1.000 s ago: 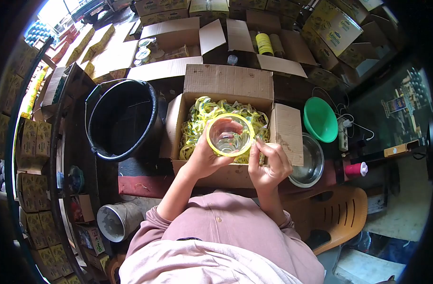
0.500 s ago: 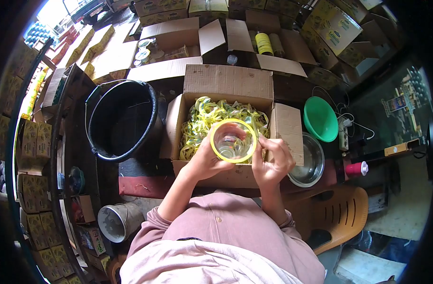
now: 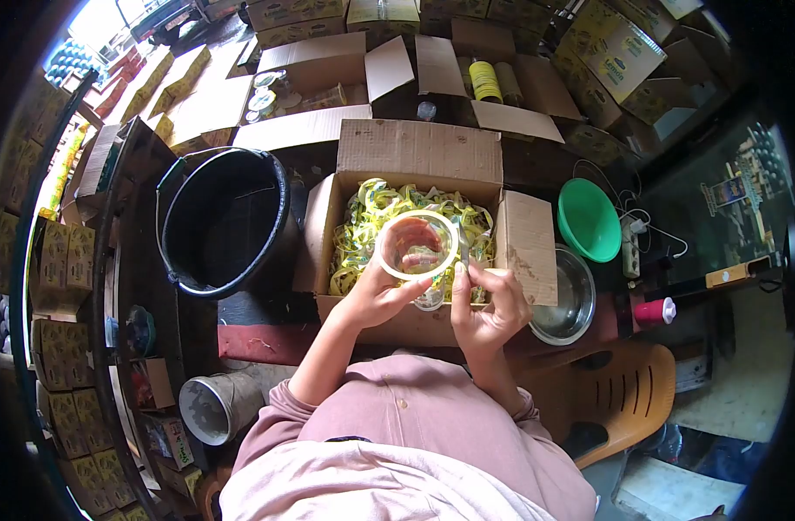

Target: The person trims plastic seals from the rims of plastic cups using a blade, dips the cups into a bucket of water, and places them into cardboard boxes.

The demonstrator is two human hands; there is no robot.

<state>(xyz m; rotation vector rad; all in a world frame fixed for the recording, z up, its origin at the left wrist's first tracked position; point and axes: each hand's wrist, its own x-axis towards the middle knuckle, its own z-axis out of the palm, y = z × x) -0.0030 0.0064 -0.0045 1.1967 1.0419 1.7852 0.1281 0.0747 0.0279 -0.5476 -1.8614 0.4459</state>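
Note:
My left hand (image 3: 376, 295) is wrapped round a clear plastic cup (image 3: 417, 250) with a pale yellow rim, its mouth turned up toward me. Fingers show through the cup's clear wall. Just right of the rim, my right hand (image 3: 490, 300) is closed in a pinch on a thin, narrow blade-like piece (image 3: 463, 250); its exact kind is too small to tell. Both hands are above an open cardboard box (image 3: 419, 149) filled with crumpled yellow and clear plastic strips (image 3: 376, 198). The bottom of the cup is partly hidden by my left hand.
A black bucket (image 3: 176, 221) stands left of the box. To the right are a green bowl (image 3: 589, 219), a metal bowl (image 3: 580, 300) and a pink spool (image 3: 649, 312). Behind sit open cartons with lidded tubs (image 3: 263, 100) and yellow stacked rims (image 3: 484, 80). An orange chair (image 3: 628, 391) is at lower right.
The cup has shifted slightly left and up, and its tilt has changed. My right hand has moved a little left and down, staying beside the rim.

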